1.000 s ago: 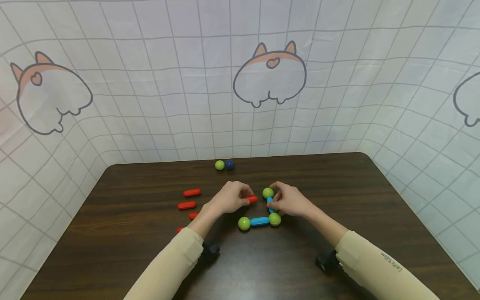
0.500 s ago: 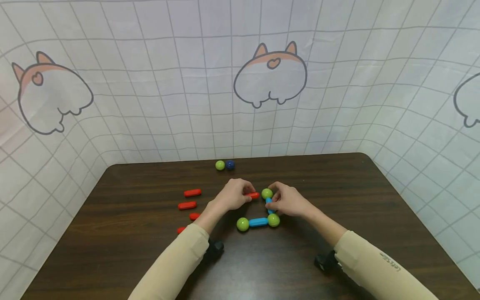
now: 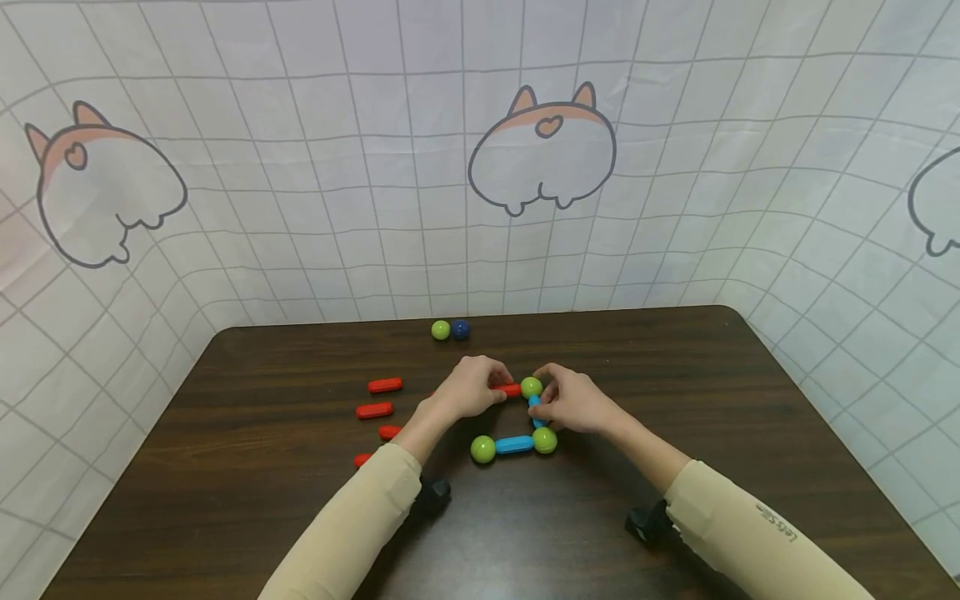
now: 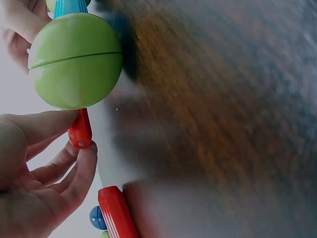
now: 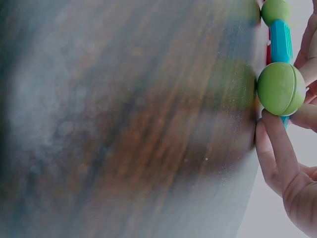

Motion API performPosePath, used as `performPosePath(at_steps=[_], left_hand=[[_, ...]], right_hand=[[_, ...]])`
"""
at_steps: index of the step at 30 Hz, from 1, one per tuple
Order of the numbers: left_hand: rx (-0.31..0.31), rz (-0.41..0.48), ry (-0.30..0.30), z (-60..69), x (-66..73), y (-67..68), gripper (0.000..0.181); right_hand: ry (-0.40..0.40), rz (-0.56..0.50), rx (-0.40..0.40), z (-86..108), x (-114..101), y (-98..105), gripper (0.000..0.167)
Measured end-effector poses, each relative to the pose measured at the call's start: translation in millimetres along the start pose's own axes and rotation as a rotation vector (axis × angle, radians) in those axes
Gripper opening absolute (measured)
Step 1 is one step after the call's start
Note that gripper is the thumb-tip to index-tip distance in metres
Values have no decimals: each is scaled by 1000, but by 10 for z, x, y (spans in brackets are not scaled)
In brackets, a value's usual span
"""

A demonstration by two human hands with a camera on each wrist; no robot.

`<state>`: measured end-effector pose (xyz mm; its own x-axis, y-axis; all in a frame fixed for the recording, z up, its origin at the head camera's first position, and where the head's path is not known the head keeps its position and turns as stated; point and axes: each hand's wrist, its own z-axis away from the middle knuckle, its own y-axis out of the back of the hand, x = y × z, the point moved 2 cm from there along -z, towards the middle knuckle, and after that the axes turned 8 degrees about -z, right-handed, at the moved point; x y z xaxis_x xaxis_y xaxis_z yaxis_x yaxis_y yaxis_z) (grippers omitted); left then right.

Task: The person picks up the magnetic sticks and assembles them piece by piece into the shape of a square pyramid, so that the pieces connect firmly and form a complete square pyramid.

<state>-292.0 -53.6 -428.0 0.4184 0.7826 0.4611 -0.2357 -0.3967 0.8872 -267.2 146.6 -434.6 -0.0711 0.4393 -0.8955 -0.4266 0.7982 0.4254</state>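
Observation:
My left hand (image 3: 471,387) pinches a red rod (image 3: 510,390) between thumb and fingers. Its right end meets a green ball (image 3: 532,387); whether it has caught there I cannot tell. My right hand (image 3: 581,402) pinches the blue rod (image 3: 536,403) below that ball, a finger at the ball's far side. That rod runs down to a second green ball (image 3: 544,440), from which another blue rod (image 3: 514,445) leads left to a third green ball (image 3: 483,449). In the left wrist view the held red rod (image 4: 80,131) shows its free end behind the large green ball (image 4: 77,59).
Several red rods lie to the left, among them one red rod (image 3: 385,385) and another red rod (image 3: 374,410); my left arm partly covers others. A loose green ball (image 3: 441,330) and a dark blue ball (image 3: 461,330) sit near the brown table's (image 3: 712,375) back edge.
My left hand has carried the red rod right and slightly away until its end reached the far green ball. The joined rods and balls have shifted slightly left with my right hand.

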Motion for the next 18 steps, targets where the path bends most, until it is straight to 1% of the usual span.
performPosePath(at_steps=[7, 12, 15, 18], left_hand=[[-2, 6, 0, 6, -22, -8, 18], [-6, 44, 18, 15, -62, 43, 18], [31, 76, 42, 27, -109, 119, 18], [99, 103, 83, 47, -180, 211, 17]], right_hand=[[-1, -2, 4, -5, 6, -6, 59], [-13, 1, 11, 3, -7, -8, 58], [-17, 4, 18, 2, -10, -4, 57], [-13, 6, 15, 3, -14, -4, 57]])
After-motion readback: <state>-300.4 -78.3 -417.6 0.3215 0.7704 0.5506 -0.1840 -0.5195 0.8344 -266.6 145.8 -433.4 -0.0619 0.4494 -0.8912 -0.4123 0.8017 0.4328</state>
